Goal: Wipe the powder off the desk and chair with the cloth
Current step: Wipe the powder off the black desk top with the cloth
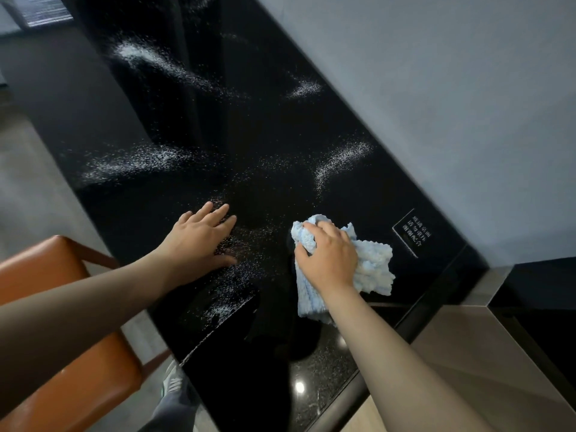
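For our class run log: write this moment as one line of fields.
left hand: flat on desk | right hand: grips cloth on desk | powder: streaks across far desk

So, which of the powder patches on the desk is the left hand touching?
The thin scattered patch between the left hand and the cloth; the denser white streaks lie farther up the desk, well away from that hand.
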`<state>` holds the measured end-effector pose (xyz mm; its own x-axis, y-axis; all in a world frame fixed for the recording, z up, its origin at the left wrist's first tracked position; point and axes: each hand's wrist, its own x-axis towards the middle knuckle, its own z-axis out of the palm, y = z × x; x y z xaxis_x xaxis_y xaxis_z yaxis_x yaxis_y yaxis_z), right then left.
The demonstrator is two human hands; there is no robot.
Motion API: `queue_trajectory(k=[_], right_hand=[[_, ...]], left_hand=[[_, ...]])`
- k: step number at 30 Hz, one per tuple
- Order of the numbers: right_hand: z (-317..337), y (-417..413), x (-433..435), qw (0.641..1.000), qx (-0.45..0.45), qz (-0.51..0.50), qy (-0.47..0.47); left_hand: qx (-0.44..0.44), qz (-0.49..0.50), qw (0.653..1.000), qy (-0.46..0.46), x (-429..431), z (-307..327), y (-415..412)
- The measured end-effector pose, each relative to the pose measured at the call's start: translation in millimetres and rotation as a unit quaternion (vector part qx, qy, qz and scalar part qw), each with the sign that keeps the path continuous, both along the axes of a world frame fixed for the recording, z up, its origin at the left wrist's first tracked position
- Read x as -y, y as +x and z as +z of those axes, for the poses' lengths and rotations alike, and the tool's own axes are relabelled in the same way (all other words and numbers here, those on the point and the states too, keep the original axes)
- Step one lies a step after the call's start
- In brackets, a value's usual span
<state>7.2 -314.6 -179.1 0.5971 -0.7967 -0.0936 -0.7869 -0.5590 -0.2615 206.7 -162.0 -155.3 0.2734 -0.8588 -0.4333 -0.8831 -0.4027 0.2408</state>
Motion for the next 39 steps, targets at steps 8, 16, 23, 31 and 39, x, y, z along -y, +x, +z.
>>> queue_trajectory(k=[8,16,23,31,39], right_hand=[[1,5,-57,1.000,-0.009,0.009,0.016],[4,9,-115,0.999,-0.010,0.029,0.021],[6,13,-154,0.999,-0.003,0.042,0.018],[8,16,-176,0.999,-0.008,0.043,0.015],[11,19,-208,0.998,-0.005,0.049,0.032]], left_hand=[[0.052,0.010,0.997,0.051,-66,5,12],[0.031,0.040,0.998,0.044,-103,-8,24],[0.021,0.038,0.999,0.023,-110,-19,26],[0.020,0.043,0.999,0.021,-109,-22,26],[0.019,0.040,0.999,0.018,-109,-19,27]])
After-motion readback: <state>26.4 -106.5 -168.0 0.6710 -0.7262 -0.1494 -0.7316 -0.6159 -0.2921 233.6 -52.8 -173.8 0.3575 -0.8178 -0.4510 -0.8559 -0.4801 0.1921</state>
